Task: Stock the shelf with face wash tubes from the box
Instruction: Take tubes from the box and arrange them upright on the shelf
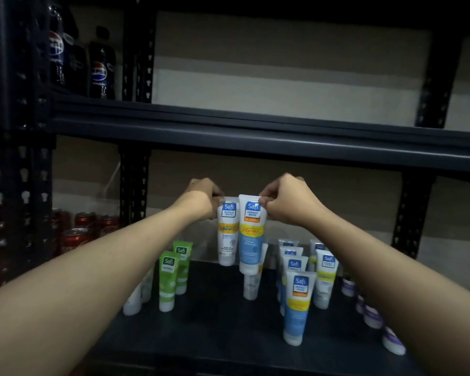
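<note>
Both arms reach forward into the dark metal shelf (228, 316), and each hand pinches a Safi face wash tube by its crimped top edge, caps hanging down. The left hand (201, 199), at about 11 o'clock from the frame's centre, has its fingers closed on the white tube (227, 234) with a yellow band. The right hand (288, 202), at about 1 o'clock, has its fingers closed on the blue tube (251, 237), whose lower half is pale blue. The two held tubes hang side by side, touching or nearly so, above the back of the shelf board. Directly below them, at 6 o'clock, another tube (251, 286) stands on its cap, partly hidden. At 8 o'clock from the held pair stand two green tubes (168, 280) with whitish ones just beside them. At 4 o'clock runs a row of blue tubes (296, 308) front to back, with a second row (326, 278) near it on the right. Purple-and-white tubes (369, 313) line the shelf's right edge at 3 to 4 o'clock. Red cans (76, 237) sit in the neighbouring bay at 9 o'clock, and dark Pepsi bottles (101, 69) stand on the upper level at 10 o'clock. No box is in view.
</note>
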